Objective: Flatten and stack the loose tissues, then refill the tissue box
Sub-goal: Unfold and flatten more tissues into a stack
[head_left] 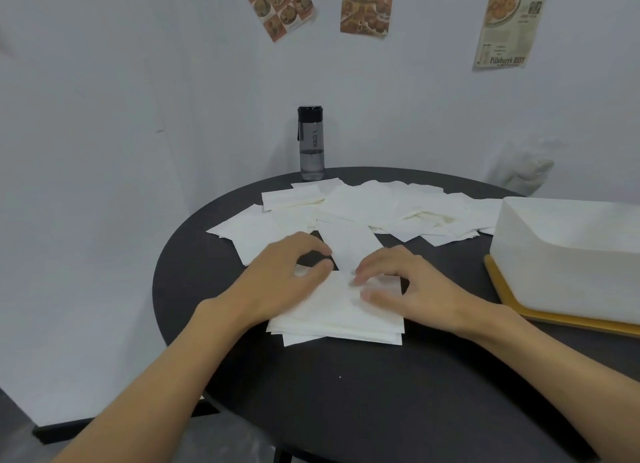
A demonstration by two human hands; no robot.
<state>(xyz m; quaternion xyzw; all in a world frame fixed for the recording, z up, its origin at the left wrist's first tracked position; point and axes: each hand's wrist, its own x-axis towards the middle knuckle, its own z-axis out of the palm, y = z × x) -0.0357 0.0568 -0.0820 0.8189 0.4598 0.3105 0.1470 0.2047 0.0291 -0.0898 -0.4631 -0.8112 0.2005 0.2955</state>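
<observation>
A neat stack of flattened white tissues (pixel 339 319) lies on the black round table (pixel 346 393) right in front of me. One folded tissue (pixel 349 246) stretches from the stack's far edge toward the loose tissues (pixel 367 204) spread over the table's far half. My left hand (pixel 287 277) pinches that tissue's left edge between thumb and forefinger. My right hand (pixel 410 284) has its curled fingers and thumb on the tissue's near end, above the stack; its fingertips are blurred. The white tissue box (pixel 568 255) stands at the right on its wooden lid (pixel 554 319).
A dark water bottle (pixel 310 144) stands at the table's far edge, behind the loose tissues. White walls with food posters (pixel 367 5) close in behind the table. A crumpled white bag (pixel 519 166) sits beyond the table at the right.
</observation>
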